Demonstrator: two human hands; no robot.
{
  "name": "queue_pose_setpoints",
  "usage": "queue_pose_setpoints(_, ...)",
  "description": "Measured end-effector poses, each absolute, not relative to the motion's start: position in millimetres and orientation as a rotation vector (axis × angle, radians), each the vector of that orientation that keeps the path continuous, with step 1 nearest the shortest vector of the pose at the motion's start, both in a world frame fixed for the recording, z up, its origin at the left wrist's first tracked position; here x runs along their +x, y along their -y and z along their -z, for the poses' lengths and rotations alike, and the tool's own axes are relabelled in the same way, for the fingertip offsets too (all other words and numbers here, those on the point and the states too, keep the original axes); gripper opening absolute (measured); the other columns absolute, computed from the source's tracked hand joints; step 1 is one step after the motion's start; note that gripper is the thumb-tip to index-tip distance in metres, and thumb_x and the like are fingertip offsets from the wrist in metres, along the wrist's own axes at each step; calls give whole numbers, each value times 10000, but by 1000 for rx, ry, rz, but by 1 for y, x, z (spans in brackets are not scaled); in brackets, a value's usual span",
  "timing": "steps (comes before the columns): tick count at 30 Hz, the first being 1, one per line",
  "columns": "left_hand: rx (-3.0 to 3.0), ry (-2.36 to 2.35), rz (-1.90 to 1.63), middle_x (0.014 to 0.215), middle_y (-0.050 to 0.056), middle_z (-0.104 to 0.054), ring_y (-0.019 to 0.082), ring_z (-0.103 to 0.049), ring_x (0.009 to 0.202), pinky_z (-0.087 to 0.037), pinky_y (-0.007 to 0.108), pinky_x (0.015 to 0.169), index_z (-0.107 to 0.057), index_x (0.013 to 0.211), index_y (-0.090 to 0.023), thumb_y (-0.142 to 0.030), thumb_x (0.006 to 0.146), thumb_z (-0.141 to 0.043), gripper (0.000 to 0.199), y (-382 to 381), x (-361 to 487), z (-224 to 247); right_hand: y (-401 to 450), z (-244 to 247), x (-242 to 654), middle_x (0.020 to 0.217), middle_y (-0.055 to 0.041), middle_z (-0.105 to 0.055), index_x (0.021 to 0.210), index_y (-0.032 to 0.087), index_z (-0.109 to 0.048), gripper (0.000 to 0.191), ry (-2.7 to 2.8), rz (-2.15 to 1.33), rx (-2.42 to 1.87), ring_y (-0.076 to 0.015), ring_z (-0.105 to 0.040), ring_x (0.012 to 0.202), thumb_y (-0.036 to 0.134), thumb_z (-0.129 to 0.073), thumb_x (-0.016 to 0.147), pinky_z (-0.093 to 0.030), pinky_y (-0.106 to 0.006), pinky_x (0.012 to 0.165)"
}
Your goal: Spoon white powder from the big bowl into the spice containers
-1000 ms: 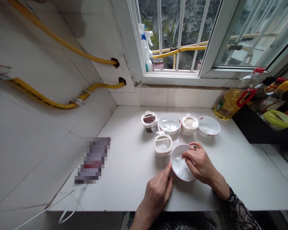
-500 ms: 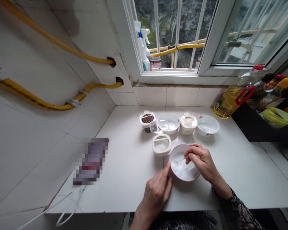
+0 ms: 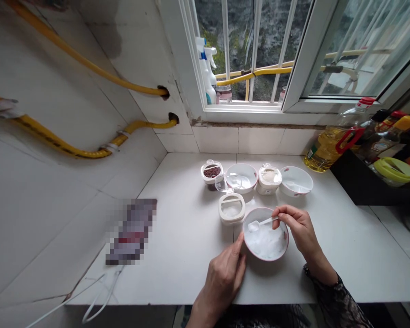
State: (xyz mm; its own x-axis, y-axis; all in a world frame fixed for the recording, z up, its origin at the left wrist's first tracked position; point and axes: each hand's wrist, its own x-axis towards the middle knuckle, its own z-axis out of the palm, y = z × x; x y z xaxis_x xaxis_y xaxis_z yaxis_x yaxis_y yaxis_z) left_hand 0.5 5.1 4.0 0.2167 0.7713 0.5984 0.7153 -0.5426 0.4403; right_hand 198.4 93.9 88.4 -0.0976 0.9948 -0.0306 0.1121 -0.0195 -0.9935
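A white bowl (image 3: 264,248) with a pink rim stands on the counter, and loose white grains cover its bottom. My left hand (image 3: 222,275) rests on the counter at its left side, the forefinger stretched out to touch the rim. It grips nothing. Between the closed fingers of my right hand (image 3: 299,230) is the handle of a small white spoon (image 3: 254,226). The spoon's head is over the grains inside the bowl. Just behind the bowl's left side sits a small white-rimmed jar (image 3: 231,210) with white contents, its clear lid (image 3: 228,182) tipped back.
Farther back stand a jar of dark reddish pieces (image 3: 212,172), a white bowl (image 3: 248,182), a jar of pale powder (image 3: 269,177) and another bowl (image 3: 296,184). An oil bottle (image 3: 323,148) and a black condiment rack (image 3: 355,182) are at right. A blurred-out object (image 3: 131,232) lies left.
My right hand has moved a little to the right, and the spoon's head has come up clearer above the grains. My left hand keeps its place at the rim. The view has shifted slightly.
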Motion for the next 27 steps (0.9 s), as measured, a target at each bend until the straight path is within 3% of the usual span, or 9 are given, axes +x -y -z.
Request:
queue_pose_setpoints(7,2438,-1445,-1293,1216,142,-674,196,-673,1094,-569,260,907,-297,1510,-136,-63,949,-446,585,-4,-1,-5,-97,-87,199,514,-4,-638,691,177,-687,175,1301,-1240,-1225,-151,-566,547,322,-597,733,-443,-272,608)
queue_pose_setpoints(16,2497,-1425,-1331,1252,173,-645,211,-627,1182,-556,259,936,-431,1442,-127,-13,918,-460,537,-3,-3,-4,-98,-83,196,596,-15,-682,786,184,-680,158,1318,-1145,-1177,-175,-641,629,309,-589,817,-495,-297,676)
queue_pose_setpoints(21,2486,-1423,-1334,1269,183,-632,216,-615,1201,-558,263,935,-424,1446,-122,-18,921,-464,537,-3,-2,-3,-93,-87,179,824,-45,-731,976,208,-638,135,1643,-742,-1022,-195,-692,791,220,-510,934,-518,-330,748)
queue_pose_setpoints(27,2502,-1405,-1320,1300,199,-608,224,-602,1220,-553,282,952,-399,1462,-118,-19,927,-437,546,-2,-3,-2,-94,-86,169,931,-47,-743,1090,195,-595,358,2166,-69,-670,-188,-661,845,-23,-427,861,-432,-421,951)
